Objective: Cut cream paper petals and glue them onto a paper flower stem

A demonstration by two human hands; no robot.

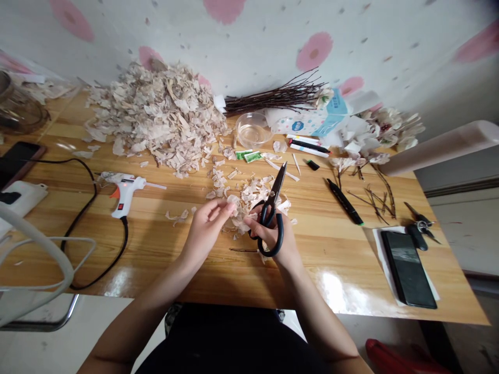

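Observation:
My left hand (208, 223) pinches a small pale petal-like piece (233, 201) between thumb and fingertips. Black-handled scissors (273, 200) are hooked in my right hand (283, 239), blades pointing up and away from me. The right thumb and forefinger come together close to the left fingertips; whether they also hold a scrap cannot be made out. Beneath and beyond both hands lies a small heap of pale cut scraps (255, 191). A thin brown twig (244, 250) lies on the table just in front of the hands.
A big pile of dried pale flakes (163, 114) stands at the back left. Left of me lies a white glue gun (125, 192) with its cord. Behind are a clear bowl (253, 130) and dark twigs (273, 98). Rightward lie a black marker (345, 201), pruning shears (419, 228) and a phone (408, 270).

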